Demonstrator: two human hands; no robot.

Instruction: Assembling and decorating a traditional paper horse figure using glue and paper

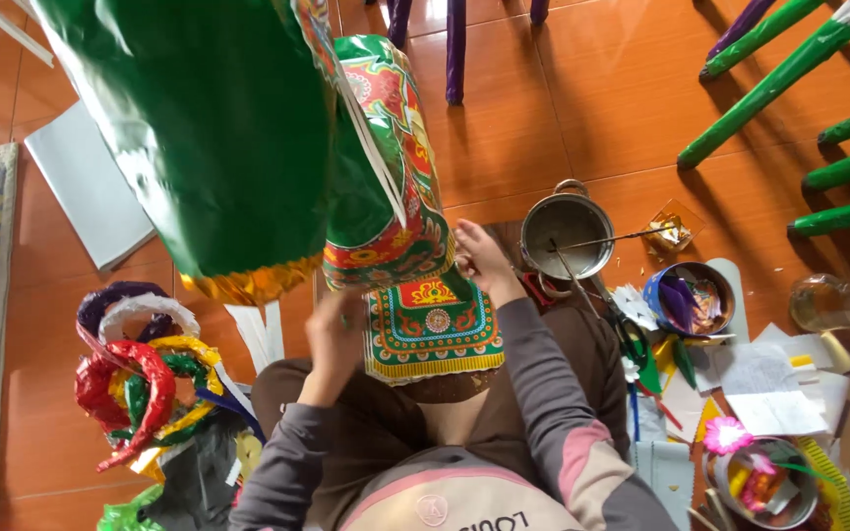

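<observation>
A large object wrapped in shiny green foil [218, 128] fills the upper left, with a gold foil edge at its bottom. A patterned paper panel in red, green and gold [395, 187] hangs along its right side and spreads over my lap [432, 329]. My left hand [336, 329] is blurred and pinches the lower edge of the panel under the foil. My right hand [481, 258] presses on the panel's right edge. White paper strips [371, 147] hang down the foil.
Foil-wrapped rings in red, green, gold and purple [140, 379] lie at left. A metal pot with a stick [567, 234], a blue bowl [686, 298], paper scraps, a pink paper flower [727, 434] and a glass jar [843, 300] sit at right. Green poles [789, 74] lie far right.
</observation>
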